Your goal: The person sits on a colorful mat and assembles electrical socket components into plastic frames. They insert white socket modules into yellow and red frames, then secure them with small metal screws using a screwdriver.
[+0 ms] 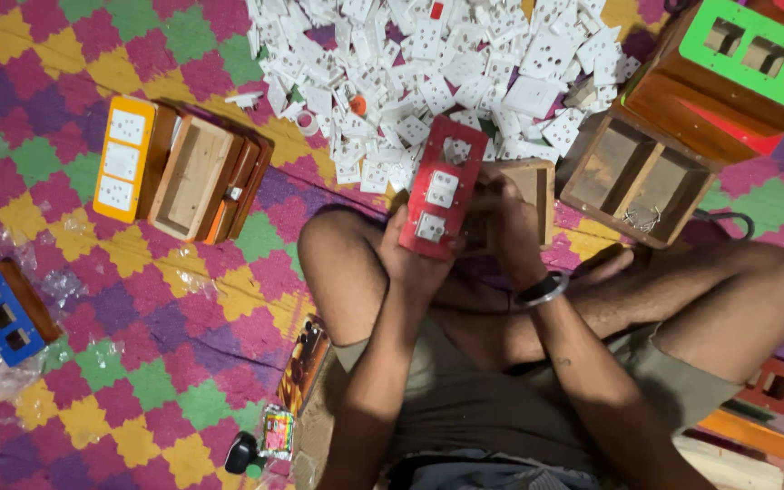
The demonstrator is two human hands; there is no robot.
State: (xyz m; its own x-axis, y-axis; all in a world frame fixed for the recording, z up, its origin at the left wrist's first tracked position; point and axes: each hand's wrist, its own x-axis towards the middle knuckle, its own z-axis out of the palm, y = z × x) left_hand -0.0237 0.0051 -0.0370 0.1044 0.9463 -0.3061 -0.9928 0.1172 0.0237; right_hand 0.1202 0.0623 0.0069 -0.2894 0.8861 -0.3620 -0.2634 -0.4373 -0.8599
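Observation:
My left hand (pixel 410 259) holds a red switch-board plate (pixel 442 186) upright by its lower edge; two white sockets sit in its openings and the top opening shows a white piece. My right hand (pixel 510 218) is curled behind and beside the plate, fingers pressed at its right edge near a wooden box (pixel 537 186); what the fingers hold is hidden. A dark bangle circles my right wrist. I sit cross-legged on a chequered mat (pixel 138 299).
A heap of white sockets and switches (pixel 437 63) lies ahead. Left stand a yellow-faced wooden box (pixel 124 159) and open wooden boxes (pixel 197 177); a blue-faced box (pixel 2 313) sits far left. Right: a two-compartment wooden box (pixel 637 177) and a green-faced box (pixel 755 54).

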